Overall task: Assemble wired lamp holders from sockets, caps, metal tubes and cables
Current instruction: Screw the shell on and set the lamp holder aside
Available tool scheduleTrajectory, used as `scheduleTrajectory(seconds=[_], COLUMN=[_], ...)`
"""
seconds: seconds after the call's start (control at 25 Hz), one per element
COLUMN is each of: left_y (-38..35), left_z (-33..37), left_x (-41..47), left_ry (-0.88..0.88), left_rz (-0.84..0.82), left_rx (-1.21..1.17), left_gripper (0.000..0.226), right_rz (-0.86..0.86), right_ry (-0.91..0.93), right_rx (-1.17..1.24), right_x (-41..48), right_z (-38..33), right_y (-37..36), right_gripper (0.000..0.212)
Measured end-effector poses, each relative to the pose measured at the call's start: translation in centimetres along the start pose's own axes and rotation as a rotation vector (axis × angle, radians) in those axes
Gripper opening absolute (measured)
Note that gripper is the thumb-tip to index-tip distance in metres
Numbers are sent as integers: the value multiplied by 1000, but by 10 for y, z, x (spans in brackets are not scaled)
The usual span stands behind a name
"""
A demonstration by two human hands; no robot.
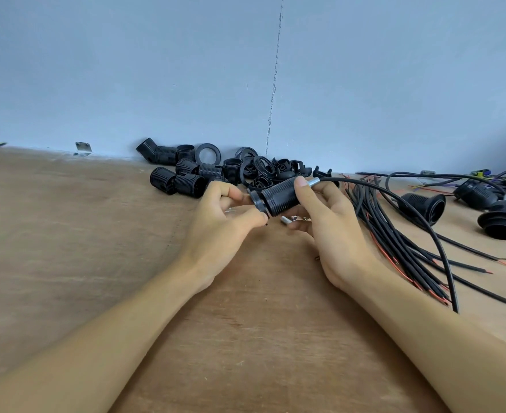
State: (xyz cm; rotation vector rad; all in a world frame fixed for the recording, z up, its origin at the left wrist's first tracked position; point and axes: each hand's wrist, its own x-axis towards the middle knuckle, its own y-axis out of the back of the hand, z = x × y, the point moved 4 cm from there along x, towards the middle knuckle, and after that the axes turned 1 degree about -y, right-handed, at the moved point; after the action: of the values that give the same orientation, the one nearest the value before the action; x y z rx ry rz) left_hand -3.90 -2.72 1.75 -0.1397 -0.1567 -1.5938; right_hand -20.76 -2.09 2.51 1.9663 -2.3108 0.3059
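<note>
Both forearms reach forward, meeting over the work. The right hand (326, 222) curls round a black ribbed plastic socket (278, 195) held just above the brown plywood surface (97, 234). The left hand (225, 216) pinches a thin black plastic ring (257, 201) at the socket's open end. A short shiny metal tube (315, 182) juts past the right thumb, with a glossy black cable (409, 210) arcing out of it. Beyond the hands a heap of black threaded sockets and rings (216, 171) lies against the pale blue cracked wall (186, 70). A sheaf of black red-tipped cables (394, 239) fans out beside the right wrist.

Black ribbed socket (278, 196), silver tube (313, 182), black cables (394, 234), tan table (97, 234).
</note>
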Motion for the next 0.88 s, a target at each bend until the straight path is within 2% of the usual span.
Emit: scheduleTrajectory(seconds=[0.16,0.48,0.68,0.88], left_y=[-6,-1,-1,-7], left_z=[-4,-6,-7,2], left_x=[-5,-3,-5,-14], left_ry=[-13,-36,-95,-251], left_rz=[-70,-83,-107,-107], left_rx=[-46,-111,-52,73], left_gripper=[57,47,52,61], right_rz=[-25,-71,-89,-89], right_ry=[-18,-32,-90,-118], right_rx=[52,119,161,164], right_x=[-2,-1,-1,-1], right_z=[-3,-5,-3,-2], right_y=[0,4,2,2], right_gripper=[28,34,35,41])
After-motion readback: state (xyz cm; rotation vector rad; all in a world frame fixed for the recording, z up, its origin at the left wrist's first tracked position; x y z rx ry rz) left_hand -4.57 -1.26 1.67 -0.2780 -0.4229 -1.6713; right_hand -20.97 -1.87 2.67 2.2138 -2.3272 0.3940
